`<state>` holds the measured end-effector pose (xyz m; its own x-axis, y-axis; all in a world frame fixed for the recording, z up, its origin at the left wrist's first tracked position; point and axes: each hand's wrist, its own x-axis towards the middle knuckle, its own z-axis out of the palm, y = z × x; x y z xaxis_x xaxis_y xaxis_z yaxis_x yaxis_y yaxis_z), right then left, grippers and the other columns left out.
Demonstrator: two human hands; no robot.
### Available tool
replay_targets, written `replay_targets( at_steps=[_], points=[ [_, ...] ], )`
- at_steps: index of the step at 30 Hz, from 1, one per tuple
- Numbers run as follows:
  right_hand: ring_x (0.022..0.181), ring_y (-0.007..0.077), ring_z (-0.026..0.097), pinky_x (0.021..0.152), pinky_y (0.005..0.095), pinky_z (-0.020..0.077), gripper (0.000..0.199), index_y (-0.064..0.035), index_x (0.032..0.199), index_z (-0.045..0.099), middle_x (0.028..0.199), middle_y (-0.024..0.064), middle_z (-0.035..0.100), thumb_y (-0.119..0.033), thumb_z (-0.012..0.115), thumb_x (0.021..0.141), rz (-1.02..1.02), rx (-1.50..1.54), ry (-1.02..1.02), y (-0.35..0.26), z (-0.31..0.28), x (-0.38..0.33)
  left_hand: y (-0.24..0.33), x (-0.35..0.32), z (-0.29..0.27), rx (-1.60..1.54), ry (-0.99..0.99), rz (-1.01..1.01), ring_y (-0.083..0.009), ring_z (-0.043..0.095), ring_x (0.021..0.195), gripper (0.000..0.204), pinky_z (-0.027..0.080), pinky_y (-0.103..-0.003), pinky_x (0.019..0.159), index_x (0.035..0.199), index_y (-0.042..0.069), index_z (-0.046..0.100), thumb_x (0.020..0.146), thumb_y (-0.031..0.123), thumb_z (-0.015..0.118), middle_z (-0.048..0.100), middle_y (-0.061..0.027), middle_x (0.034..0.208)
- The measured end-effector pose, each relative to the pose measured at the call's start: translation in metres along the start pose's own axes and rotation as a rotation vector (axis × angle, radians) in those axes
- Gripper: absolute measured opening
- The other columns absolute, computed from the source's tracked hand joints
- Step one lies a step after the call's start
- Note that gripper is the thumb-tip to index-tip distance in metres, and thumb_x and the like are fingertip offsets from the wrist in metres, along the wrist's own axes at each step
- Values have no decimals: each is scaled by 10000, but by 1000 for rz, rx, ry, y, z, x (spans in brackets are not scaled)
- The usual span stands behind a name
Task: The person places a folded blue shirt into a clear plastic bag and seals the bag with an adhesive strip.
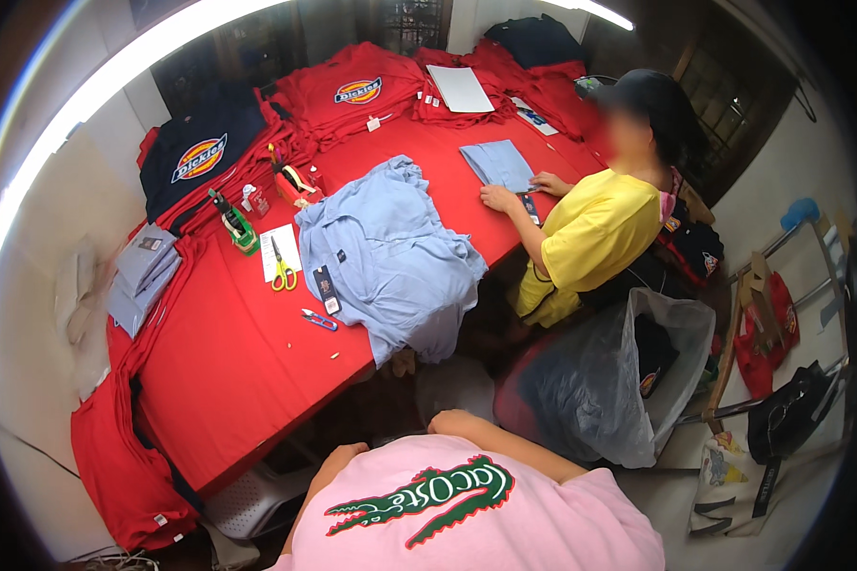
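My left hand and my right hand are both low in front of my pink shirt, below the table's front edge and apart from everything on it. Their fingers are mostly hidden, so I cannot make out whether they hold anything. Nearest to them on the red-covered table lies a loose heap of light blue shirts, partly hanging over the edge. A dark hang tag rests on its left side. Beside it are blue thread snips and yellow-handled scissors on a white card.
Across the table a co-worker in yellow handles a folded light blue garment. A green tape dispenser stands left of the heap. Folded blue shirts and red shirts line the table's far sides. A large plastic bag stands at right.
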<state>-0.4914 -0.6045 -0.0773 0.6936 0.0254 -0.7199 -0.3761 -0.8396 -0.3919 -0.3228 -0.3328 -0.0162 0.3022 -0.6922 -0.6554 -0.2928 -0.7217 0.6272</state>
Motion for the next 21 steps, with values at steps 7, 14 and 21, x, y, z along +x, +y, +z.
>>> replay_targets(
  at_steps=[7, 14, 21],
  points=[
    [1241, 344, 743, 1040, 481, 581, 350, -253, 1258, 835, 1298, 133, 791, -341, 694, 950, 16, 14, -7, 18, 11, 0, 22, 10, -2, 111, -23, -37, -344, 759, 1086, 321, 555, -425, 950, 1161, 34, 748, 938, 260, 701, 781, -229, 1114],
    [1239, 350, 742, 1036, 489, 584, 338, -255, 1238, 842, 1290, 132, 793, -343, 687, 951, 20, 48, 0, 16, 7, -4, 19, 13, -1, 114, -9, -23, -341, 767, 1084, 339, 558, -424, 951, 1163, 36, 748, 928, 277, 716, 792, -221, 1109],
    [1202, 370, 755, 1017, 500, 594, 341, -236, 1225, 846, 1254, 161, 799, -353, 687, 947, -32, 11, 31, 14, 9, 7, 12, 6, 0, 120, 20, -14, -328, 770, 1050, 325, 557, -427, 925, 1153, 31, 744, 939, 273, 711, 795, -213, 1078]
  ],
)
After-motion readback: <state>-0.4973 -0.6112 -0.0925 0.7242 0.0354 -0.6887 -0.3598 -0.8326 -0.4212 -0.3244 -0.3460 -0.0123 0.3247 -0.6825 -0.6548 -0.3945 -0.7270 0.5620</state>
